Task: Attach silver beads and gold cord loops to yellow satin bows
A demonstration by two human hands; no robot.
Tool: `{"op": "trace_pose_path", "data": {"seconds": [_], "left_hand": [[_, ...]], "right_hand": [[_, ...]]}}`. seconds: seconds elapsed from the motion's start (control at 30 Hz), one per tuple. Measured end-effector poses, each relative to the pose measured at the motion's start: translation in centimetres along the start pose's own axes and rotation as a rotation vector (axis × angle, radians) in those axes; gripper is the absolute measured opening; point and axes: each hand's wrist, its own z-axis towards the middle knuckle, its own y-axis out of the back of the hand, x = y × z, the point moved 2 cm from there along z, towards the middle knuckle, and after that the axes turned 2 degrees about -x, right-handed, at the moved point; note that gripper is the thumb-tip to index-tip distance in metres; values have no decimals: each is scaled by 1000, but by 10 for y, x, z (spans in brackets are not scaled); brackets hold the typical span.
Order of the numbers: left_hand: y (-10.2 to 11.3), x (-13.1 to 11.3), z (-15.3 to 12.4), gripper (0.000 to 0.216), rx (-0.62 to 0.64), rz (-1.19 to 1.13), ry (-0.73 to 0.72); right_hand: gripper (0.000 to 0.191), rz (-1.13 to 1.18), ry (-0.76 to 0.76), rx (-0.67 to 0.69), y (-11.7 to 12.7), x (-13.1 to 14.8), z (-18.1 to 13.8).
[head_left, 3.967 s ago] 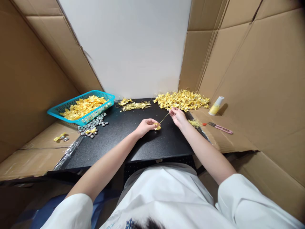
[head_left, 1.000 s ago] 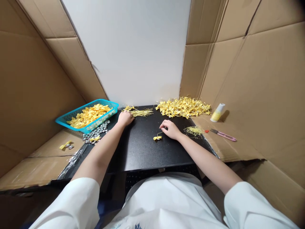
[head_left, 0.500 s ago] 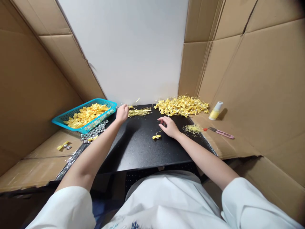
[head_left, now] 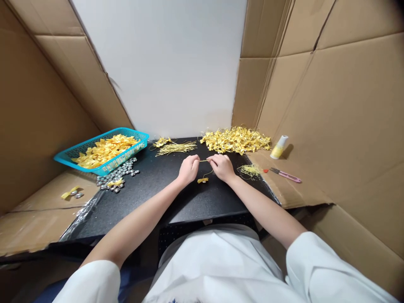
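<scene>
My left hand (head_left: 188,169) and my right hand (head_left: 222,167) face each other over the middle of the black table (head_left: 142,206). Both are closed, thumbs and fingers pinched on a thin yellow cord (head_left: 203,160) that spans the short gap between them. From my right hand a length of the cord curves down to a small yellow bow (head_left: 203,180) with a silvery spot at its centre. Whether the bow lies on the table or hangs just above it, I cannot tell. The cord's ends are hidden in my fingers.
A blue basket (head_left: 102,170) of yellow bows stands left, silver bells (head_left: 121,169) beside it. Behind my hands lie cut cords (head_left: 176,147) and a heap of finished bows (head_left: 235,140). Right are cord scraps (head_left: 251,170), pink-handled snips (head_left: 287,175) and a cone spool (head_left: 279,147).
My left hand has come from the cords at the back to the middle and now pinches the cord beside my right hand. My right hand's fingers have closed. A few bows now show behind.
</scene>
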Motion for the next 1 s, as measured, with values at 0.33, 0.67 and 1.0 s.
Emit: {"op": "trace_pose_path", "data": {"seconds": [0.33, 0.67, 1.0], "left_hand": [[6, -4, -8, 33, -56, 210, -47], [1, 7, -5, 32, 22, 188, 3], [-4, 13, -7, 34, -59, -108, 183]], "right_hand": [[26, -83, 7, 66, -2, -2, 0], [25, -38, -34, 92, -3, 1, -1], [27, 57, -173, 99, -1, 2, -1]]}}
